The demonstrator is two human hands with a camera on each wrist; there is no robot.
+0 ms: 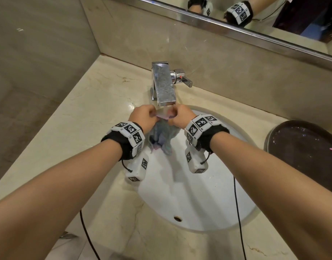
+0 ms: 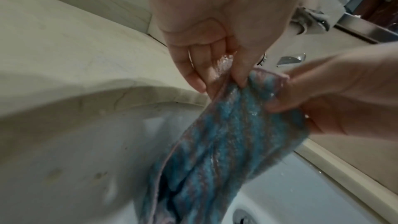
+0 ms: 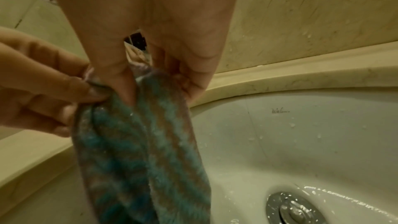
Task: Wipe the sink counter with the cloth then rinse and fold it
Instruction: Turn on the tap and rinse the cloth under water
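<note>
A wet blue-and-pink striped cloth (image 1: 162, 136) hangs over the white sink basin (image 1: 199, 196), right under the chrome tap spout (image 1: 164, 87). My left hand (image 1: 144, 117) pinches its top edge on the left, and my right hand (image 1: 180, 117) pinches the same edge on the right. In the left wrist view the left hand (image 2: 219, 67) nips the cloth (image 2: 226, 142) between thumb and fingers, with water glistening on the fingers. From the right wrist, the right hand (image 3: 150, 74) clamps the cloth (image 3: 140, 151) at its pink hem, above the wet drain (image 3: 293, 210).
The beige marble counter (image 1: 97, 113) surrounds the basin, with the tap handle (image 1: 184, 79) behind it. A dark round bowl (image 1: 304, 156) stands on the counter at the right. A mirror runs along the wall above. Cables hang from both wrists.
</note>
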